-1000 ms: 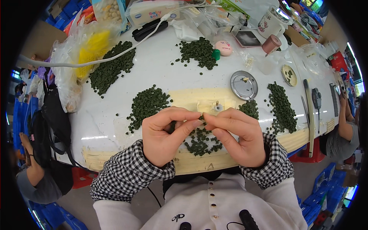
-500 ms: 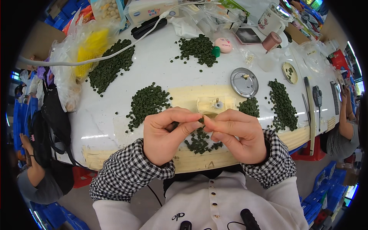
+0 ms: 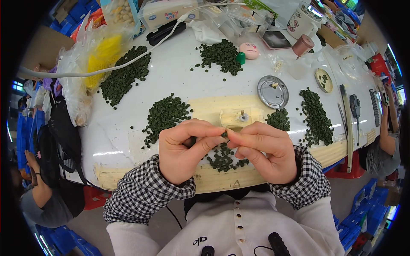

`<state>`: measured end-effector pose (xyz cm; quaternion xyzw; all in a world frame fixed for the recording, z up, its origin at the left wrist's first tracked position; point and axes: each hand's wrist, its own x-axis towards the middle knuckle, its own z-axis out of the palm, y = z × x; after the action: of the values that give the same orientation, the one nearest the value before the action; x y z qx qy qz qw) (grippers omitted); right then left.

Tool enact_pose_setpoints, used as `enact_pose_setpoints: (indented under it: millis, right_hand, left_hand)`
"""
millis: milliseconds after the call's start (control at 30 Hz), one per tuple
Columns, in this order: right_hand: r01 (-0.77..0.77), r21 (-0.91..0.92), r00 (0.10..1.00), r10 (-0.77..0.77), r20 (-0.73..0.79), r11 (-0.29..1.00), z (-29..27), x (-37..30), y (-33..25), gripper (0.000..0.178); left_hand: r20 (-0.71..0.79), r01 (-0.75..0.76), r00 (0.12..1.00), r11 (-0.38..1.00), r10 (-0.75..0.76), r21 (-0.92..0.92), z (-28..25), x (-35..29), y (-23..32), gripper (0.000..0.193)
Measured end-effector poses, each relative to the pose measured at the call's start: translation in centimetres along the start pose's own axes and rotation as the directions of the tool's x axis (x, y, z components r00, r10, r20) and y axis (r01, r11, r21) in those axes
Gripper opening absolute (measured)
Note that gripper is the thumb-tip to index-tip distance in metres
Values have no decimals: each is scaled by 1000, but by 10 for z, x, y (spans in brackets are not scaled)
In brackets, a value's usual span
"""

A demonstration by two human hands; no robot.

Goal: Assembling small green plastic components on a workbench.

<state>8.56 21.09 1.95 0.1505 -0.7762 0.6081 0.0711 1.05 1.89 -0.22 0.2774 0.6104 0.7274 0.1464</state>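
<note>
My left hand (image 3: 181,149) and my right hand (image 3: 271,153) meet over the table's near edge, fingertips almost touching. Between the thumb and forefinger of the left is a small dark green piece (image 3: 224,134); the right fingertips press against its other side, and whether they also grip something is hidden. Directly below lies a loose heap of similar green pieces (image 3: 223,160). Just beyond the fingertips a pale block with a small metal post (image 3: 243,116) stands on the table. A bigger green pile (image 3: 166,116) is beside my left hand, a smaller one (image 3: 278,119) beyond my right.
More green piles lie at the far left (image 3: 124,77), back (image 3: 220,56) and right (image 3: 316,115). A round metal lid (image 3: 272,92), a small dish (image 3: 323,80), tweezers and a ruler (image 3: 346,123) are on the right. A white cable (image 3: 106,66) crosses the left. Other people sit at both sides.
</note>
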Motion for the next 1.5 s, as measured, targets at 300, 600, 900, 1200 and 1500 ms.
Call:
enact_pose_setpoints:
  millis: [300, 600, 900, 1200, 1500]
  right_hand:
    - [-11, 9, 1000, 11, -9, 1000, 0, 0, -1, 34]
    - [-5, 4, 1000, 5, -17, 1000, 1, 0, -2, 34]
    - [62, -67, 998, -62, -1, 996, 0, 0, 3, 33]
    - [93, -173, 991, -109, -82, 981, -9, 4, -3, 25]
    - [-478, 878, 825, -330, 460, 27, 66, -33, -67, 24]
  left_hand:
    - [-29, 84, 996, 996, -84, -6, 0, 0, 2, 18]
    - [-2, 0, 1000, 1000, 0, 11, -1, 1, -1, 17]
    - [31, -103, 994, 990, 101, 98, -3, 3, -2, 17]
    - [2, 262, 965, 962, -263, 82, -2, 8, 7, 14]
    - [326, 492, 746, 810, -581, 319, -11, 17, 16, 10]
